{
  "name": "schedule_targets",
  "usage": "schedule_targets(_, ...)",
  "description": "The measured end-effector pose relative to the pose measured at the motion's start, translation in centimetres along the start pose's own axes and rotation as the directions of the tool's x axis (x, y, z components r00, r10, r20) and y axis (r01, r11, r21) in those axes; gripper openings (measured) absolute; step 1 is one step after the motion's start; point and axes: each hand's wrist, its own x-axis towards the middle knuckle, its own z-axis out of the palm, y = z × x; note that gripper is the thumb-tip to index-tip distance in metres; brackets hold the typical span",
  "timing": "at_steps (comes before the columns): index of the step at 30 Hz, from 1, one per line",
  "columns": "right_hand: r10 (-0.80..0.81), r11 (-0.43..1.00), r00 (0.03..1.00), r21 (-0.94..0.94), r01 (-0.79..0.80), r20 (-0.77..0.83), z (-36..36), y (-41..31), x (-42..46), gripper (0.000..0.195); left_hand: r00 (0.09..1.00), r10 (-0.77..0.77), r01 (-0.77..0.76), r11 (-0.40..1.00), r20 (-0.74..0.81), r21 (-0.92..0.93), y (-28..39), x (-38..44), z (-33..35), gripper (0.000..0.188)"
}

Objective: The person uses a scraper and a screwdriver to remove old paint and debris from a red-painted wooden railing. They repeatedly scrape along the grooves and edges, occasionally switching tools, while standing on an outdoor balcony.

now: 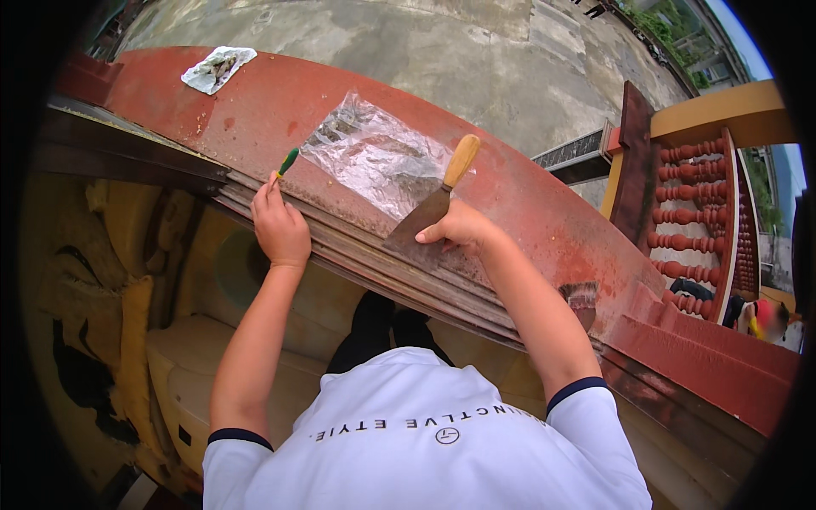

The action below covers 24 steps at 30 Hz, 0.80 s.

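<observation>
My right hand [464, 228] grips a putty knife [422, 218] by its metal blade. Its wooden handle points up and away from me, and the blade's broad edge is over the window track. In my left hand [280, 226] is a slim tool with a green and yellow handle [289, 162], probably a screwdriver; its far end is hidden. That hand rests at the grooved sliding-window track [357, 245], which looks dirty. Beyond the track, a crumpled clear plastic sheet [376, 153] lies on the red sill [510, 204].
A worn paintbrush [580, 297] lies on the sill by my right forearm. A white wrapper [218, 69] with dark debris sits at the far left. A dark window frame [134, 150] spans the left. Past the red balusters [692, 210], a person [762, 319] is at lower right.
</observation>
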Motion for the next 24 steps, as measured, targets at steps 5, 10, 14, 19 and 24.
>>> schedule_targets(5, 0.01, 1.0, 1.0, 0.01, -0.01, 0.021, -0.2, 0.3, 0.2, 0.046, 1.0, 0.006, -0.006, 1.0, -0.001, -0.018, 0.0, -0.1, 0.0, 0.054)
schedule_targets(10, 0.002, 1.0, 1.0, 0.019, -0.002, -0.014, -0.3, 0.8, 0.6, 0.046, 1.0, 0.004, -0.004, 1.0, 0.003, -0.031, 0.2, 0.0, -0.2, 0.054)
schedule_targets(14, -0.001, 0.999, 1.0, 0.051, 0.0, 0.015, -0.4, 0.4, 0.0, 0.049, 1.0, 0.009, -0.01, 1.0, -0.003, -0.029, 0.0, 0.0, -0.1, 0.054)
schedule_targets(19, -0.042, 0.99, 0.999, 0.136, 0.042, -0.004, -1.0, -0.1, -1.4, 0.049, 1.0, 0.009, -0.008, 1.0, 0.006, -0.027, 0.1, 0.0, -0.2, 0.054)
schedule_targets(24, -0.095, 0.981, 0.994, 0.165, 0.102, -0.049, -3.2, 1.9, -2.6, 0.044, 1.0, -0.008, 0.008, 0.999, 0.017, -0.04, 0.1, 0.0, -0.1, 0.054)
